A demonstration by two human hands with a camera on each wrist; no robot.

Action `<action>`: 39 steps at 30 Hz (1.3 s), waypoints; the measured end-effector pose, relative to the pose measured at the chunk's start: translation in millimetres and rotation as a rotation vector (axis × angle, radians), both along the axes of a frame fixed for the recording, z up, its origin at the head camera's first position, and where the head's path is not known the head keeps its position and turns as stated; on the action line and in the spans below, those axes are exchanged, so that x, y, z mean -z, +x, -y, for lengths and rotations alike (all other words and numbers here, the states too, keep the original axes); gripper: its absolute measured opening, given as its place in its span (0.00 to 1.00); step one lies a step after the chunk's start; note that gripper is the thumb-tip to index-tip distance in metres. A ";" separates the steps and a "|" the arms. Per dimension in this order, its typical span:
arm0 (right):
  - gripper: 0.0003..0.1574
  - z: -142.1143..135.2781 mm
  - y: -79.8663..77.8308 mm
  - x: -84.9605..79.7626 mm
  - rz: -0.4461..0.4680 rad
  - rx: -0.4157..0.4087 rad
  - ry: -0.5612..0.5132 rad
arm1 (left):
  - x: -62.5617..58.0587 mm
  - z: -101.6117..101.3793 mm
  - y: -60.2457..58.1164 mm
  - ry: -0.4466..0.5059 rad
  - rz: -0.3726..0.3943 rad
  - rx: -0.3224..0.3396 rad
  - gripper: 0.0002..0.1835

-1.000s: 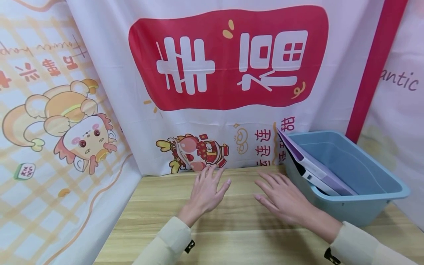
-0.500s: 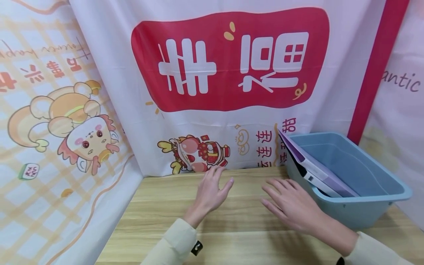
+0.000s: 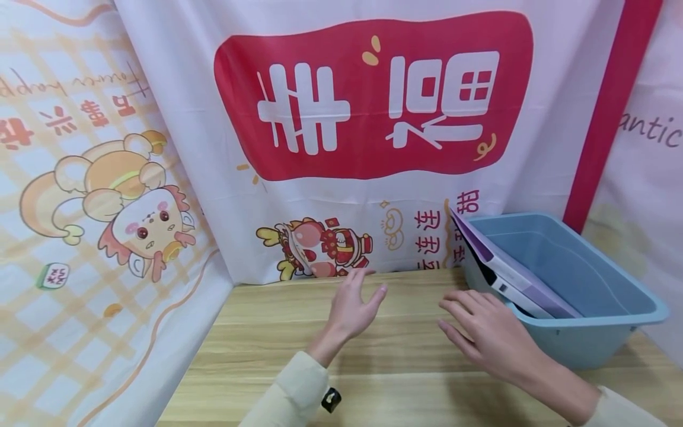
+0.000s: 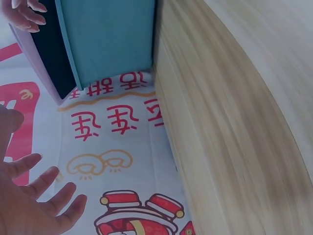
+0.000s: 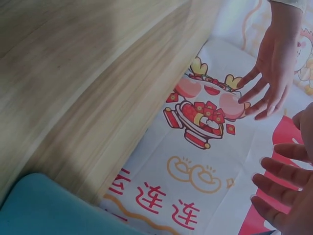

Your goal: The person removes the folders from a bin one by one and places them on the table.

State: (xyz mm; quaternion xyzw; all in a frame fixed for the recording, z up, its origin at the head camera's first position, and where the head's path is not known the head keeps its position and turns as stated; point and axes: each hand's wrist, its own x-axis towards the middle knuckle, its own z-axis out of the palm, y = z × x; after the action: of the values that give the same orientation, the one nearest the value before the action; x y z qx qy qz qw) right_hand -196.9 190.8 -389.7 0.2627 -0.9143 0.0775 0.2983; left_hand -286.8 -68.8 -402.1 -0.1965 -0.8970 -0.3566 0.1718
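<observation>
My left hand [image 3: 352, 308] hovers over the middle of the wooden table with its fingers loosely extended and nothing in it. My right hand [image 3: 488, 335] is at the near left corner of a blue plastic bin [image 3: 587, 341], its fingers relaxed and holding nothing; in the head view it overlaps the bin's corner. A purple and white binder [image 3: 512, 270] leans in the bin, its upper end sticking out past the left rim. In the left wrist view the binder's dark side [image 4: 51, 63] shows beside the bin wall [image 4: 110, 44].
A wooden tabletop [image 3: 267, 356] lies beneath both hands. Behind it hangs a white cloth [image 3: 176, 107] with a large red printed patch, and a checked printed cloth [image 3: 80, 284] hangs on the left. The bin stands at the table's right side.
Both hands have shifted to the right in the head view, the right one coming closer to the bin's corner. The whole scene has drifted slightly right. Bin and binder look unmoved.
</observation>
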 end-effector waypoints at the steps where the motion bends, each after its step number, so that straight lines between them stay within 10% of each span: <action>1: 0.25 -0.7 0.4 0.0 -0.013 -0.006 -0.002 | -0.3 -1.2 0.1 0.008 0.007 -0.002 0.28; 29: 0.21 -56.0 32.4 -5.8 -0.251 -0.096 -0.199 | -11.0 -42.3 0.3 0.209 0.078 0.090 0.23; 39: 0.26 -87.2 40.0 -2.1 -0.154 0.084 -0.121 | -22.1 -61.2 1.9 0.147 0.050 0.125 0.25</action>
State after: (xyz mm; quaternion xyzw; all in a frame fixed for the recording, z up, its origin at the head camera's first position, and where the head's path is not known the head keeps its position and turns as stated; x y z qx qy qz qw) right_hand -156.9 278.0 -387.6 0.2110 -0.8926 0.0995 0.3859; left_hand -284.8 -7.6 -380.0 -0.2302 -0.8585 -0.4361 0.1406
